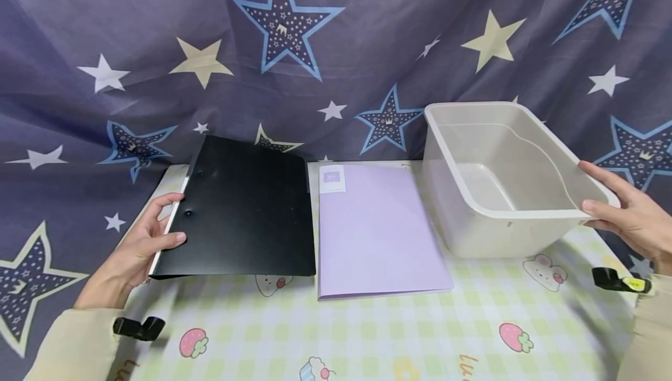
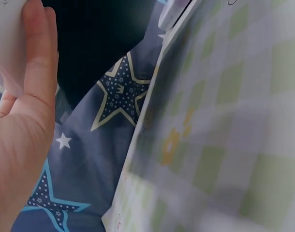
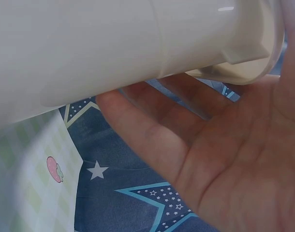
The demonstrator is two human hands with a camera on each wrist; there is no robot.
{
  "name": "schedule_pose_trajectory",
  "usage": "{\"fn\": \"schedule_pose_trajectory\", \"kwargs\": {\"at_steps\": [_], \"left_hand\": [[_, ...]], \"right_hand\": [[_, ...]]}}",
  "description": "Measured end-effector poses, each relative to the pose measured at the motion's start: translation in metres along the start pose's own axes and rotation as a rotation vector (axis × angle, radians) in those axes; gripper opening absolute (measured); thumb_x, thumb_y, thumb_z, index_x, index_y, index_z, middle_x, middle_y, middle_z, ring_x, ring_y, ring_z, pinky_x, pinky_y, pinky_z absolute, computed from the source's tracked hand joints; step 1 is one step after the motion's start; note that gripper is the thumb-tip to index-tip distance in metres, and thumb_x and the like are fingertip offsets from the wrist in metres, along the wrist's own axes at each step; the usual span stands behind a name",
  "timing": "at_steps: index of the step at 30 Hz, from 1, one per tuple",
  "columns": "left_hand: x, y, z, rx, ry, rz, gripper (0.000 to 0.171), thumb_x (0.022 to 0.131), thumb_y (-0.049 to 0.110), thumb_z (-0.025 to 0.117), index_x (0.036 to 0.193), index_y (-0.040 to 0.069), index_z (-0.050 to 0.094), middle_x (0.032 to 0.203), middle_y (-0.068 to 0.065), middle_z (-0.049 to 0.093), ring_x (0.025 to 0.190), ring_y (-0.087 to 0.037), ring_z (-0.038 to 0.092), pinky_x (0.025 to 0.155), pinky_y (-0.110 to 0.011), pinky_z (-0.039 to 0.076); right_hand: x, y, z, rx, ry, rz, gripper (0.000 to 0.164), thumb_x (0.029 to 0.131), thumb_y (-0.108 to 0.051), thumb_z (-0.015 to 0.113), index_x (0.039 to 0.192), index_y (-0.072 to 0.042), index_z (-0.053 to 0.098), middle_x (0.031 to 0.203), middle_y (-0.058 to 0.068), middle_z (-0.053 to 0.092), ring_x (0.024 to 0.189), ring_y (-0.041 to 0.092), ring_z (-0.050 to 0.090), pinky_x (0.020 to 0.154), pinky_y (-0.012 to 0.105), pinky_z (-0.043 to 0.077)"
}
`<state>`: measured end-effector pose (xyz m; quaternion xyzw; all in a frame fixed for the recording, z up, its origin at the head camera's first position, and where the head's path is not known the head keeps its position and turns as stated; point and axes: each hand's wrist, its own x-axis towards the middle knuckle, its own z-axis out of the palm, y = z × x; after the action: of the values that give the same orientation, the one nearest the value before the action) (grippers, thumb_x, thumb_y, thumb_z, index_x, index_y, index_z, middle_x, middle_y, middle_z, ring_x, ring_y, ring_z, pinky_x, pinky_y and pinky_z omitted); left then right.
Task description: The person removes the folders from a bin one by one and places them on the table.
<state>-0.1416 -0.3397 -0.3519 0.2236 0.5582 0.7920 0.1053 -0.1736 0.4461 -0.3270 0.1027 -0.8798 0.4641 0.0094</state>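
My left hand [image 1: 133, 247] grips a black file folder [image 1: 241, 212] by its white-edged spine, thumb on the cover. The folder is tilted above the left part of the table. In the left wrist view, the fingers of the left hand [image 2: 36, 121] lie along the pale spine [image 2: 7, 43]. On the right, my right hand [image 1: 635, 212] holds the rim of an off-white plastic bin [image 1: 488, 235] at its near right corner, thumb over the rim. The right wrist view has the fingers of the right hand [image 3: 162, 130] under the bin's outer wall [image 3: 89, 53].
A lilac folder [image 1: 378, 235] with a white label [image 1: 332, 178] lies on the table between the black folder and the bin. The table wears a green-and-white checked cloth [image 1: 367, 334]. Behind hangs a dark blue star-patterned curtain [image 1: 367, 37].
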Motion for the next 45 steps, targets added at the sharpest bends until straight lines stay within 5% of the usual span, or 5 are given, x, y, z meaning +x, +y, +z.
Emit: {"fn": "schedule_pose_trajectory", "kwargs": {"at_steps": [10,20,29,45], "left_hand": [[0.007,-0.008,-0.004,0.033,-0.001,-0.009,0.071,0.084,-0.026,0.038,0.142,0.013,0.024,0.121,-0.010,0.062,0.099,-0.021,0.066,0.072,-0.035,0.056],[0.005,-0.010,-0.008,0.033,-0.004,-0.015,0.071,0.084,-0.027,0.039,0.142,0.011,0.024,0.118,-0.010,0.063,0.099,-0.020,0.066,0.072,-0.035,0.056],[0.008,-0.012,-0.009,0.163,0.042,-0.023,0.071,0.083,-0.025,0.045,0.142,0.009,0.025,0.114,-0.007,0.063,0.097,-0.013,0.064,0.072,-0.027,0.054],[0.003,-0.017,-0.012,0.282,0.110,-0.070,0.070,0.082,-0.021,0.053,0.141,0.010,0.029,0.110,-0.003,0.062,0.096,-0.010,0.061,0.076,-0.023,0.050]], "right_hand": [[-0.007,0.002,-0.003,0.168,0.029,-0.034,0.077,0.095,0.010,0.048,0.154,-0.026,0.013,0.121,-0.019,0.035,0.092,-0.010,0.053,0.063,0.014,0.051],[-0.004,0.001,-0.002,0.255,0.020,-0.032,0.077,0.094,0.011,0.047,0.154,-0.027,0.016,0.121,-0.017,0.036,0.092,-0.009,0.054,0.063,0.015,0.052],[-0.002,0.002,-0.001,0.348,0.013,-0.039,0.076,0.094,0.012,0.047,0.153,-0.026,0.019,0.119,-0.014,0.038,0.091,-0.006,0.056,0.062,0.017,0.053],[0.001,0.000,0.003,0.166,0.018,-0.037,0.078,0.095,0.010,0.048,0.154,-0.026,0.013,0.131,-0.013,0.032,0.094,-0.012,0.052,0.063,0.014,0.051]]}}
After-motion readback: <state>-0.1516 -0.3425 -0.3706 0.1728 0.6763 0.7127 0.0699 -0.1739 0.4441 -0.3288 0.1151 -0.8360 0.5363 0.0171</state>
